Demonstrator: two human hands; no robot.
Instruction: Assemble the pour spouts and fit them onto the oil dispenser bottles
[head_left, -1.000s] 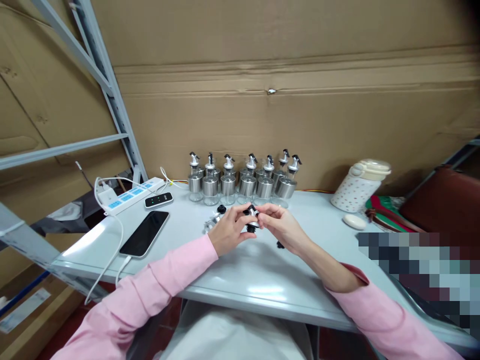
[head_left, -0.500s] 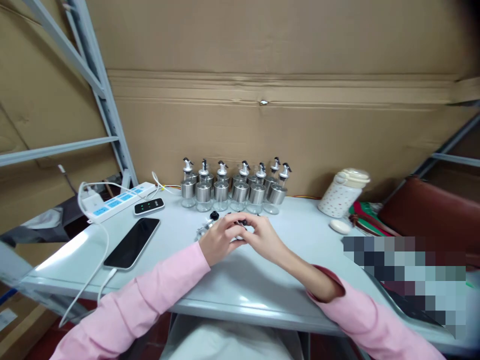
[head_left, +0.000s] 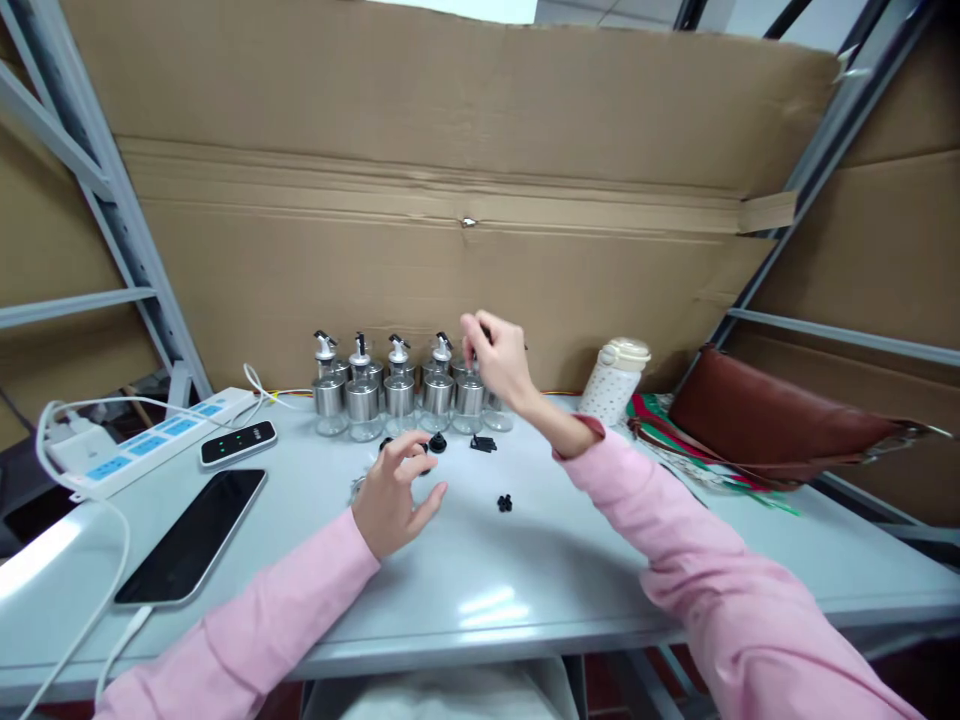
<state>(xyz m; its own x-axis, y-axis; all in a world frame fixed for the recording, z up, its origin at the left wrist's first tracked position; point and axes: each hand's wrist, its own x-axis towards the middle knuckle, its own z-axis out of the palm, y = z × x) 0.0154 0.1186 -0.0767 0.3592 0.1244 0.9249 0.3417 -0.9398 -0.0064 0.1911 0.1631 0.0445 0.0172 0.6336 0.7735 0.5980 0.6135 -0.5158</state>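
My right hand (head_left: 501, 358) is raised over the right end of a row of glass bottles with steel sleeves (head_left: 399, 403). Its fingers are curled around a pour spout, of which only a dark bit shows; the bottle below is partly hidden. Other bottles carry silver spouts with black flip levers (head_left: 442, 346). Lower on the table, my left hand (head_left: 397, 490) is open, thumb and fingers apart, beside small black caps (head_left: 438, 442). Some clear and black parts lie partly hidden behind it. Thin black pieces (head_left: 484, 443) and a cluster of tiny black plugs (head_left: 505, 503) lie between the hands.
On the left are a phone (head_left: 193, 535) on a cable, a small black-faced device (head_left: 238, 444) and a white power strip (head_left: 161, 440). A dotted white flask (head_left: 615, 382) and a brown leather bag (head_left: 780, 420) stand to the right. Cardboard (head_left: 300, 270) walls the back.
My hands were together over the small parts. My right hand has gone up and forward to the bottles; my left has moved away and opened. The view has shifted right and up.
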